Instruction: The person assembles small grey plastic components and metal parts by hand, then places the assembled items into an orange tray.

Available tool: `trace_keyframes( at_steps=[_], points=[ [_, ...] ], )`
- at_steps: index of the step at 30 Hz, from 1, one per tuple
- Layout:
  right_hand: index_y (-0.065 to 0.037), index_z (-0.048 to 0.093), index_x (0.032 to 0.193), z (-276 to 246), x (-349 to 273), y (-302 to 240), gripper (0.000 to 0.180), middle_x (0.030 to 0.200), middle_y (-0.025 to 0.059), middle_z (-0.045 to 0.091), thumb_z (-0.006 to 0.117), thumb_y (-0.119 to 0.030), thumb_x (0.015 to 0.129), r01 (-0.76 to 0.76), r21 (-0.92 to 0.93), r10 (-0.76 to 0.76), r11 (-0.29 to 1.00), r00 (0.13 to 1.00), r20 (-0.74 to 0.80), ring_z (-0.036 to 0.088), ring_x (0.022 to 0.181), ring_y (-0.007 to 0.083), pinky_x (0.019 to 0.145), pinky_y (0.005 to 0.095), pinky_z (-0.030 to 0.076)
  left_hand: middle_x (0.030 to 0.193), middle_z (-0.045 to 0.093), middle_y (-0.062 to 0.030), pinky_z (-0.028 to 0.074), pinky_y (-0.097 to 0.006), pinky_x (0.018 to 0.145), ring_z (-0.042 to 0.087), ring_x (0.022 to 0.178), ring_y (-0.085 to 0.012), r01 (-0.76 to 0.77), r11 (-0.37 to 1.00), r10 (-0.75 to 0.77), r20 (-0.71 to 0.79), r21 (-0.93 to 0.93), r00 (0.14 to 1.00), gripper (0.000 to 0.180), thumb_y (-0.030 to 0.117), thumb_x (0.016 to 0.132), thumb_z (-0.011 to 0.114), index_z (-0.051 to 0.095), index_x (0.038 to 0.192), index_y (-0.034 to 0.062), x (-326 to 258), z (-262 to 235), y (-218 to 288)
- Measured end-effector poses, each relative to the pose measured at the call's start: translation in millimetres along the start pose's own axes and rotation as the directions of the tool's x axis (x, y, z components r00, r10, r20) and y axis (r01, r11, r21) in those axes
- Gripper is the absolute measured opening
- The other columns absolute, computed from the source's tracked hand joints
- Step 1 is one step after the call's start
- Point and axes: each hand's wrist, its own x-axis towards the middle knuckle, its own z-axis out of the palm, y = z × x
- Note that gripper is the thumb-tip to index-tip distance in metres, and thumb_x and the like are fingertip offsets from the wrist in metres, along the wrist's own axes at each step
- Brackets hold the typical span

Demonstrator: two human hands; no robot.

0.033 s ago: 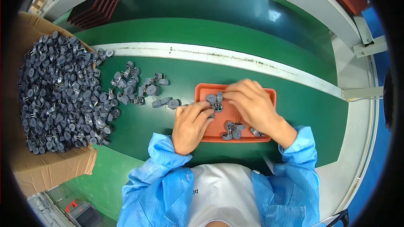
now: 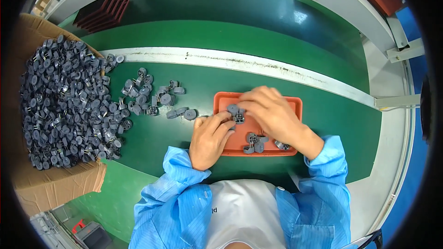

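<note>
An orange tray (image 2: 293,150) lies in front of me, holding several small grey round components with metal pins. My left hand (image 2: 207,140) reaches over the tray's left edge with curled fingers. Part of a grey component (image 2: 232,127) shows under its fingertips. My right hand (image 2: 270,110) is above the tray's far side, its fingers closed at a grey component that they mostly hide. Right beside those fingertips are a round grey component (image 2: 232,109) and one showing its dark, open underside (image 2: 238,118). A small cluster of components (image 2: 256,142) rests in the tray's near part.
At the left, a cardboard box (image 2: 60,186) is heaped with the same grey components (image 2: 69,106). Several loose ones (image 2: 143,87) lie on the green table (image 2: 161,133) between box and tray. A pale rail (image 2: 221,57) crosses behind. Dark red trays (image 2: 108,9) stand far left.
My right hand has shifted slightly left, and its fingers now cover the component that stood at their tips. The round component beside it has moved slightly right. My left hand is nearly still.
</note>
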Motion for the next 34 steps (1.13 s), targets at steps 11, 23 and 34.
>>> trace_keyframes(
  at_steps=[11, 23, 34],
  points=[
    [0.0, 0.073, 0.111, 17.5, -4.5, -2.5, 0.015, 0.107, 0.0175, 0.069, 0.072, -0.008, 0.099, -0.312, 0.285, 0.288, 0.906, 0.95, 0.123, 0.069, 0.1, 0.0398, 0.087, 0.0477, 0.058, 0.098, 0.069, -0.0049, 0.046, -0.035, 0.074, 0.07, 0.097, -0.022, -0.194, 0.975, 0.199, -0.039, 0.113, 0.979, 0.019, 0.008, 0.083, 0.077, 0.076, 0.102, 0.0038, -7.1, -5.2, -10.7],
    [-0.003, 0.075, 0.106, 27.7, -17.9, -8.4, 0.011, 0.094, 0.0134, 0.073, 0.076, -0.01, 0.097, -0.277, 0.125, 0.294, 0.953, 0.944, -0.15, 0.073, 0.082, 0.0354, 0.072, 0.0444, 0.059, 0.102, 0.068, -0.0123, 0.062, -0.042, 0.091, 0.073, 0.11, -0.031, -0.16, 0.985, 0.16, -0.004, -0.056, 0.987, 0.022, 0.005, 0.082, 0.074, 0.075, 0.103, -0.0029, -4.8, -2.2, -8.5],
    [-0.008, 0.079, 0.1, 27.7, -23.1, -6.3, 0.012, 0.094, 0.0146, 0.079, 0.077, -0.02, 0.097, -0.396, 0.07, 0.401, 0.916, 0.912, -0.085, 0.078, 0.084, 0.0345, 0.072, 0.0446, 0.061, 0.1, 0.072, -0.005, 0.048, -0.045, 0.091, 0.071, 0.102, -0.0245, -0.111, 0.979, 0.126, -0.083, 0.171, 0.989, 0.021, 0.014, 0.078, 0.086, 0.078, 0.097, 0.0091, 13.9, 8.4, -11.2]
  ],
)
